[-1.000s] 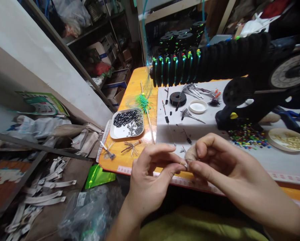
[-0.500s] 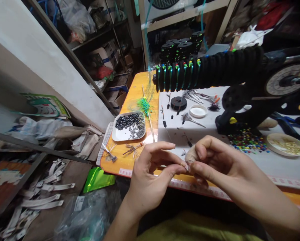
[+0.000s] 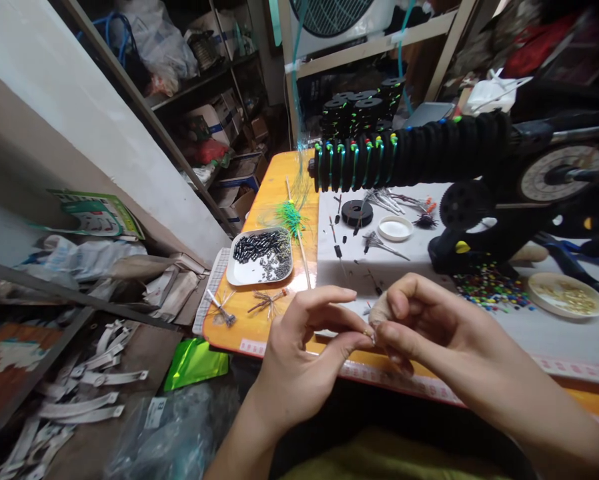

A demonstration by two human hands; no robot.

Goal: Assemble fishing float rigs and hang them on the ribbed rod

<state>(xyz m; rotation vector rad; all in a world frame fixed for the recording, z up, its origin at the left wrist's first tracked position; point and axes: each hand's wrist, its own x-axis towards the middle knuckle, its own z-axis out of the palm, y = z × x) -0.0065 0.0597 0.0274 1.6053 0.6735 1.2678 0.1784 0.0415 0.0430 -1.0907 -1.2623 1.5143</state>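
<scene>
Yellow counter, bearing, to my right, a black machine with a ridged roll. My right grip and left grip meet above the near edge. Beyond my left grip: white tray of dark tubes. Beyond my right: shallow dish of gold-coloured bits, beside coloured beads. Between my fingertips: a tiny piece, pinched from both sides, its kind too small to tell.
</scene>
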